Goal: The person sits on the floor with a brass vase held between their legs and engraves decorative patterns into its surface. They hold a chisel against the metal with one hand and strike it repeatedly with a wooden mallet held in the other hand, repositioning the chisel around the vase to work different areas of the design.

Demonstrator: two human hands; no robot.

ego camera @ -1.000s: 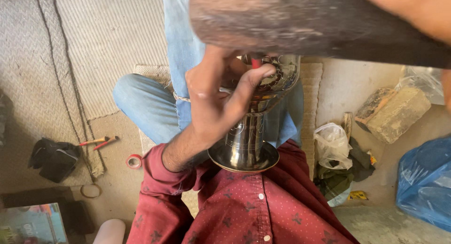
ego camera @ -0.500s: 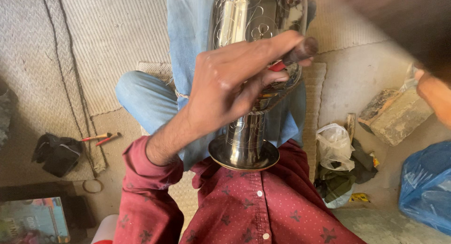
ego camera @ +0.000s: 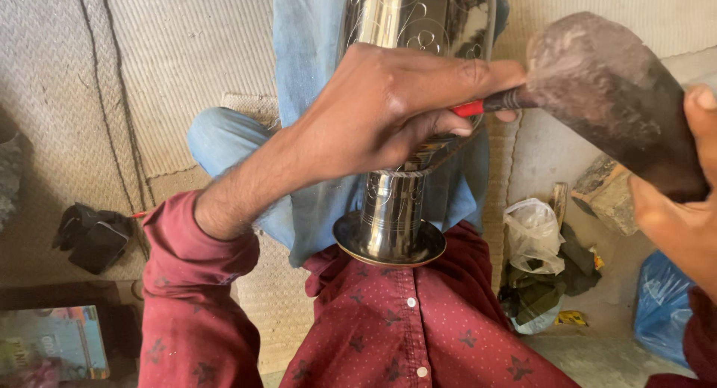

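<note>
The metal vessel (ego camera: 396, 209) is stood on its foot in the lap, at the centre. The left hand (ego camera: 388, 108) is laid across it, with a chisel (ego camera: 485, 104) held toward three o'clock. The mallet (ego camera: 612, 97) is set against the chisel's end, gripped by the right hand (ego camera: 680, 216). A plastic bag (ego camera: 532, 235) lies on the floor at four o'clock, a dark cloth (ego camera: 93, 235) at nine.

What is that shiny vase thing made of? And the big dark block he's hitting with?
The vase looks like polished metal, perhaps steel: it mirrors its surroundings, and curly lines are cut into it. The block in the right hand looks like worn wood, dull, dark and scuffed, though that is uncertain. The tool in the left hand seems to be a metal rod with a red grip.
</note>
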